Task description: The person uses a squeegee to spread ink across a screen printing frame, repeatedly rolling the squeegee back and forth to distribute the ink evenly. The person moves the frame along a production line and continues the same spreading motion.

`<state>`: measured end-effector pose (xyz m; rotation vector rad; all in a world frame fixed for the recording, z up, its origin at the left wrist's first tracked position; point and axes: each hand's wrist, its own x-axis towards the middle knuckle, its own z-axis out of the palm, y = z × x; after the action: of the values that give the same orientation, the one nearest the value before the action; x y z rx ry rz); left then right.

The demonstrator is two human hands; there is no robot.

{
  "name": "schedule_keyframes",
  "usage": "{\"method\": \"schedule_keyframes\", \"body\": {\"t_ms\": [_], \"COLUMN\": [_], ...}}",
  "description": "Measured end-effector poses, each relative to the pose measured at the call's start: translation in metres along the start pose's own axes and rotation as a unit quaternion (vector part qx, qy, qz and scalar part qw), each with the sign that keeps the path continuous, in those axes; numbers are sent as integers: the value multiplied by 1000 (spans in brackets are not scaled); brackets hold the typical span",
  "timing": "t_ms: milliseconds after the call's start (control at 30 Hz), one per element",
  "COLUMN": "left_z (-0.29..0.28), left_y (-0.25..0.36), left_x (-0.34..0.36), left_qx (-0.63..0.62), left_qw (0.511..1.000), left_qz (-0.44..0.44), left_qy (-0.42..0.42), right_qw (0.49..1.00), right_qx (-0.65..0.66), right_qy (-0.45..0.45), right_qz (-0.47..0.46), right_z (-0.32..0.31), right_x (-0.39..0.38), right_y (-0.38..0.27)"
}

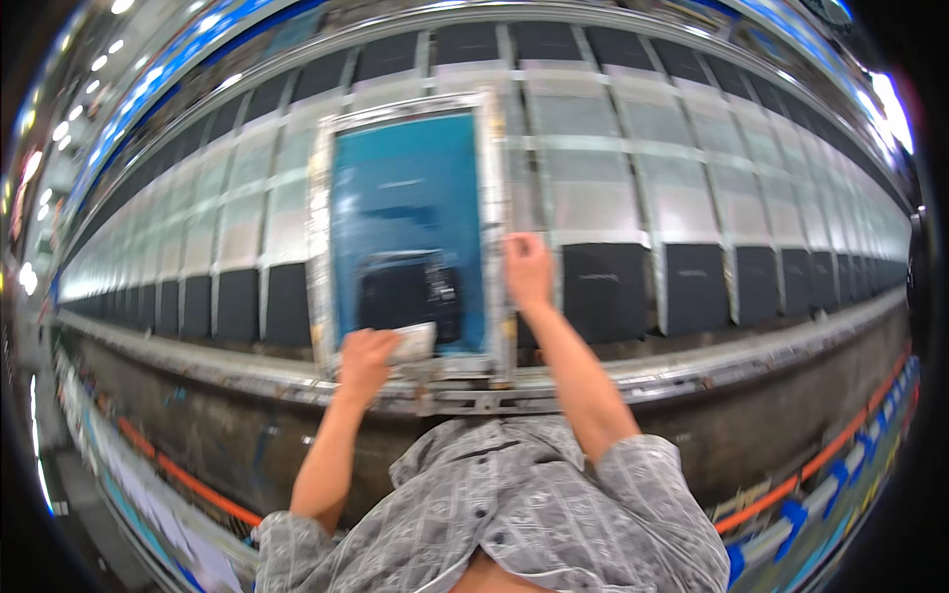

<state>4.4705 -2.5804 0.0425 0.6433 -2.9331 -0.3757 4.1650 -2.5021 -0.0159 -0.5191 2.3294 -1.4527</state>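
At centre frame, my left hand [366, 358] grips a grey scraper [413, 342] on the blue screen [407, 198]; my right hand [527, 269] clasps the metal frame [497, 178].

Place: a textile screen-printing workshop, factory scale.
Table: one very long printing table [692, 371] runs from edge to edge, with a metal rail along its front.
Goods: dark fabric panels [605, 292] lie in a row along it, pale sheets behind them.
Tool: a metal-framed printing screen [407, 212] with blue mesh lies over one panel.
Lighting: rows of ceiling lamps [74, 104] stretch far back, as in a large hall.
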Motion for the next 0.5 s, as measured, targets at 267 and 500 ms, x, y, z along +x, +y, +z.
{"method": "schedule_keyframes", "body": {"t_ms": [267,500], "left_z": [-31,-53], "left_y": [-52,-98], "left_x": [-18,44], "left_qx": [-24,-88], "left_qw": [999,994], "left_qz": [-18,36], "left_qy": [-35,-49], "right_qw": [998,999], "right_qx": [62,3], "right_qy": [-8,22], "right_qz": [29,27], "right_z": [53,61], "right_x": [-36,-32], "right_y": [-36,-25]}}
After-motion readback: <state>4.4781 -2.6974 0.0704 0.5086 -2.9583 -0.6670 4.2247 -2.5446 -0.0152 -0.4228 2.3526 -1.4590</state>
